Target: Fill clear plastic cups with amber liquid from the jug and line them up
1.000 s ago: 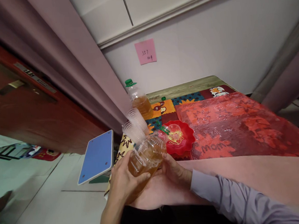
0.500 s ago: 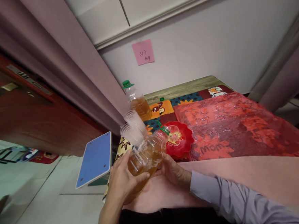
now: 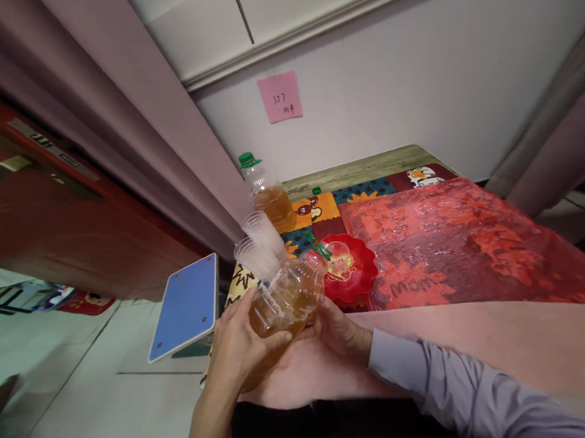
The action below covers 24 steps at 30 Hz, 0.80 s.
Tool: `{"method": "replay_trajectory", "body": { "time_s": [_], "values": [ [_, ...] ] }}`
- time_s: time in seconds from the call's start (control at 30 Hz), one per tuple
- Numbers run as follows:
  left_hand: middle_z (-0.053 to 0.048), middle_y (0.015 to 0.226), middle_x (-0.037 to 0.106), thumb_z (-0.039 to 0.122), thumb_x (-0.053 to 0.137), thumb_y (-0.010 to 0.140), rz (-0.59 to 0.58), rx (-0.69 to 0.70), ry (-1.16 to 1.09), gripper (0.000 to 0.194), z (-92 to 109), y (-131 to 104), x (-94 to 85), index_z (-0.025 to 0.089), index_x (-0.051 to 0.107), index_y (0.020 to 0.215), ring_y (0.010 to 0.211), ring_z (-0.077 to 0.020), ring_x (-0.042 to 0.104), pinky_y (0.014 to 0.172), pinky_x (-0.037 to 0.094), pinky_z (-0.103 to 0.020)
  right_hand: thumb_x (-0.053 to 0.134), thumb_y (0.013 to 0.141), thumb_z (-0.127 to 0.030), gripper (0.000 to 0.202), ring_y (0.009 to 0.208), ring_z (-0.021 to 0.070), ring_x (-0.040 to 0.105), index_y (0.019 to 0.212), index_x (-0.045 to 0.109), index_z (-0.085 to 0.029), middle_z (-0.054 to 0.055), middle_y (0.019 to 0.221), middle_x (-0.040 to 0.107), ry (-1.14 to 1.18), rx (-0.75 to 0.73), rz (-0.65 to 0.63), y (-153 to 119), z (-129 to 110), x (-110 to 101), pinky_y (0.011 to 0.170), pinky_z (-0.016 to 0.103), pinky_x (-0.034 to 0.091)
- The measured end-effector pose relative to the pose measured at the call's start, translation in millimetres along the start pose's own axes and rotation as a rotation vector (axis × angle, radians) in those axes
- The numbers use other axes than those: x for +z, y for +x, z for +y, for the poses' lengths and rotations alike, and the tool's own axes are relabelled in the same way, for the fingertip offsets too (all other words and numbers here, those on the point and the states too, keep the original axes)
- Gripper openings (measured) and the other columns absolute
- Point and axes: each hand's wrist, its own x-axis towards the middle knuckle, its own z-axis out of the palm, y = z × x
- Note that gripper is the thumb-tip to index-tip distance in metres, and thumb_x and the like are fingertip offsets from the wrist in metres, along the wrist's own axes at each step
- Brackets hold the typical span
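A large clear plastic bottle (image 3: pixel 286 303) of amber liquid lies tilted between my two hands, its neck pointing up and to the right. My left hand (image 3: pixel 241 339) is wrapped round its lower left side, thumb across the front. At its right side, my right hand (image 3: pixel 337 329) grips from below; some of those fingers are hidden behind it. Just beyond the neck, a clear plastic cup (image 3: pixel 340 259) sits in a red scalloped tray (image 3: pixel 364 284). A green plastic piece (image 3: pixel 319 247) shows by the bottle's mouth. I cannot tell whether liquid is flowing.
Behind the held bottle are two stacks of clear cups (image 3: pixel 262 234). A second bottle (image 3: pixel 274 207) with a green cap stands farther back. A loose green cap (image 3: pixel 316 190) lies near the wall. Red plastic sheeting (image 3: pixel 439 249) covers the right side. A blue board (image 3: pixel 186 306) is left.
The whole view has shifted slightly, so things sit a little higher in it. Both hands keep their hold on the bottle, whose tilt looks about the same.
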Motion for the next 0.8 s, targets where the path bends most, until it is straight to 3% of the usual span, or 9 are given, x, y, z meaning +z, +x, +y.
{"method": "replay_trajectory", "body": {
  "time_s": [0.3, 0.8],
  "values": [
    [-0.022, 0.157, 0.069, 0.054, 0.096, 0.064, -0.058, -0.067, 0.038, 0.102, 13.6, 1.6, -5.3, 0.019, 0.063, 0.155, 0.146, -0.0429, 0.065, 0.125, 0.050, -0.062, 0.071, 0.089, -0.086, 0.080, 0.129, 0.0373, 0.074, 0.145, 0.069, -0.029, 0.011, 0.146, 0.077, 0.048, 0.013, 0.048, 1.7, 4.9, -3.6, 0.104, 0.060, 0.062],
    [-0.023, 0.157, 0.068, 0.055, 0.094, 0.065, -0.114, -0.098, 0.085, 0.107, 22.6, 4.8, -12.4, 0.017, 0.059, 0.158, 0.146, -0.0452, 0.065, 0.122, 0.051, -0.063, 0.069, 0.089, -0.089, 0.082, 0.122, 0.0368, 0.076, 0.144, 0.069, -0.028, 0.012, 0.139, 0.080, 0.049, 0.031, 0.033, 1.8, 6.8, -7.0, 0.099, 0.059, 0.063]
  ]
}}
